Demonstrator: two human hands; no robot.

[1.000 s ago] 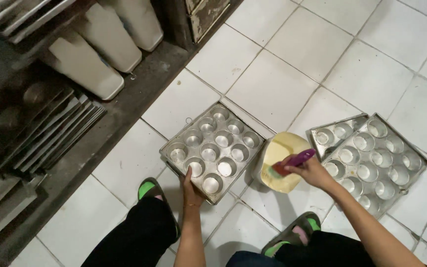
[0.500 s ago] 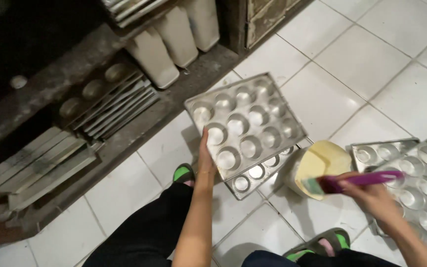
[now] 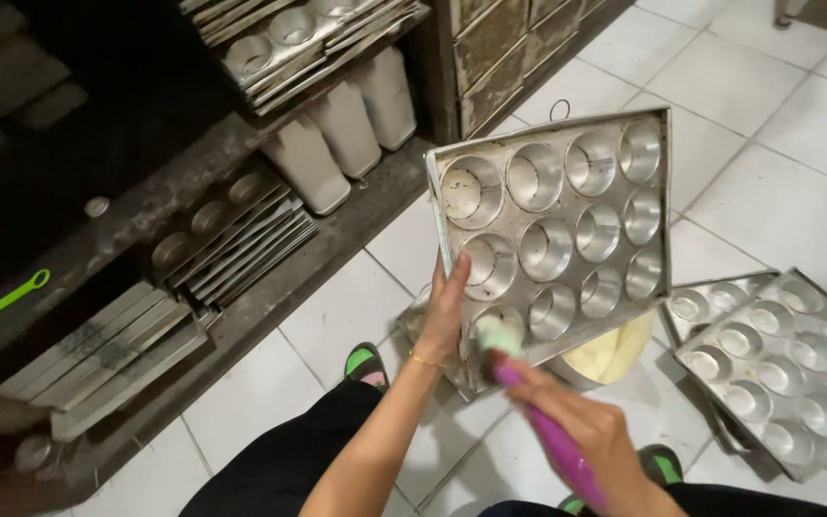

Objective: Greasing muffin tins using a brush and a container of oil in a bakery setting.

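Shelf (image 3: 270, 287) at left: stacked pans. Left hand (image 3: 447, 316) grips the muffin tray (image 3: 557, 230) by its near edge, tilted up off the floor; a second ago it lay flat. Right hand (image 3: 586, 431), closed on the purple brush (image 3: 547, 421), dabs a near-corner cup; other cups look ungreased. Bowl (image 3: 614, 349) behind; more trays (image 3: 777, 364) right.

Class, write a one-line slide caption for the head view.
Left hand tilts a muffin tray; right hand brushes one cup with a purple-handled brush.
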